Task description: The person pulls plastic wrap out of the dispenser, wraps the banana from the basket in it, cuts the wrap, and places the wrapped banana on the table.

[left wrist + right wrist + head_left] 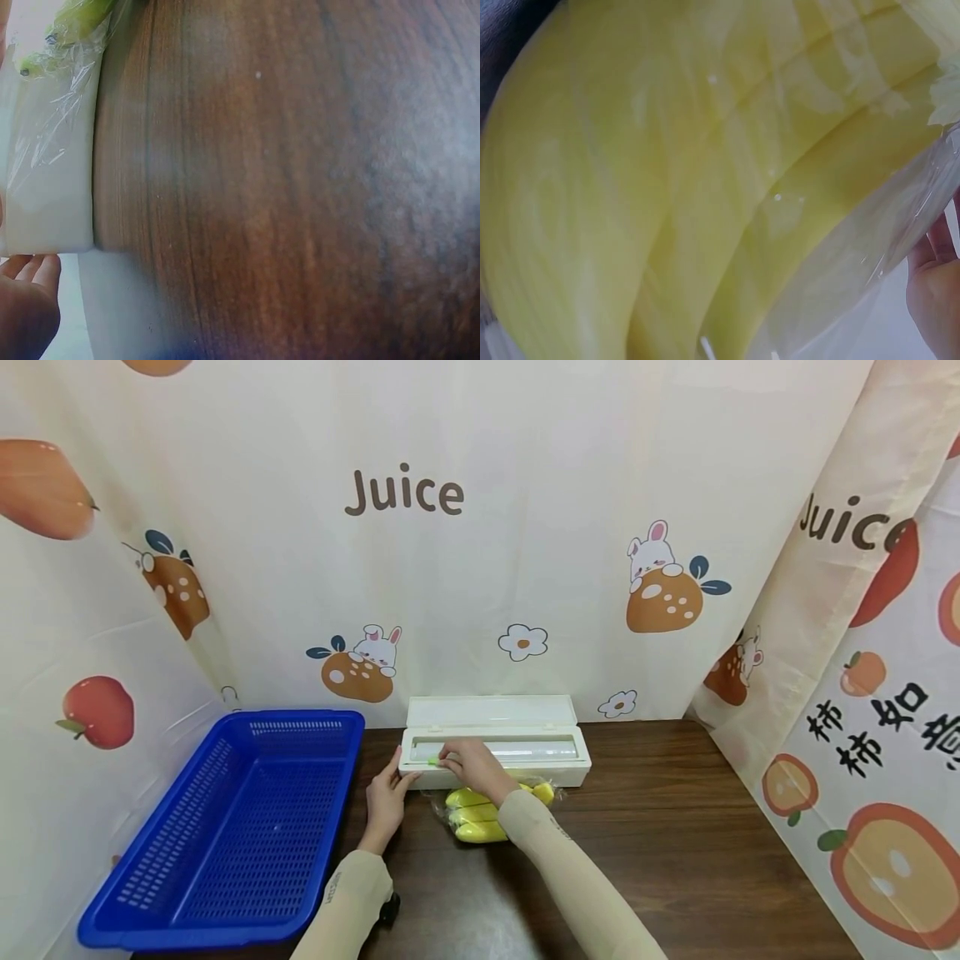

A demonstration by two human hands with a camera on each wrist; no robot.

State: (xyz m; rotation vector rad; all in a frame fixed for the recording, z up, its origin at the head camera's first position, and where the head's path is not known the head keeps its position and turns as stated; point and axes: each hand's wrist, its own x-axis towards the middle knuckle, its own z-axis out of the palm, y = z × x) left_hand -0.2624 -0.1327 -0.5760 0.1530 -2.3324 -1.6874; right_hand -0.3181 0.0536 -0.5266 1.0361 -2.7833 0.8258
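A white cling film dispenser box lies by the wall with its lid raised and a roll of film inside. My left hand grips the box's left end, the thumb at its front; in the left wrist view its fingers touch the end. Near that end my right hand pinches a small green slider cutter along the box's front rim. Film-wrapped yellow bananas lie just in front of the box, partly hidden beneath my right wrist. In the right wrist view these bananas fill most of the frame.
A blue plastic basket stands on the left of the dark wooden table. Printed curtains close off the back and both sides. A small black object shows beside my left sleeve.
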